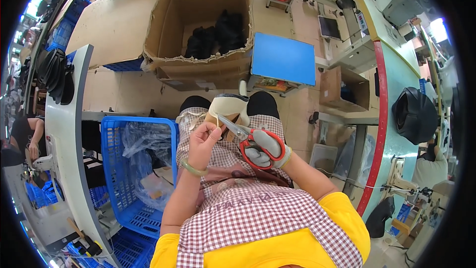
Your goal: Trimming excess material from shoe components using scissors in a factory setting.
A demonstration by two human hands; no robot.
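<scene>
A cream-coloured piece that looks like a shoe upper [229,104] sits at my lap between my knees, with a dark opening and a strap-like part standing up from it. In a grey glove, my right hand [265,150] grips red-handled scissors [238,130]. Their blades point to the upper left, against the piece's near side. My bare left hand [202,143], with a bangle [193,168] at the wrist, pinches a thin pale strip [217,119] beside the blade tips. How far the blades are apart is hard to see.
Ahead stands a large cardboard box [198,64] with black items inside, beside a blue-topped stool [283,58]. A blue crate [141,124] holding clear plastic bags is at my left. Worktables flank me; black pieces lie on the right table [404,164]. Another person's arm [35,136] shows far left.
</scene>
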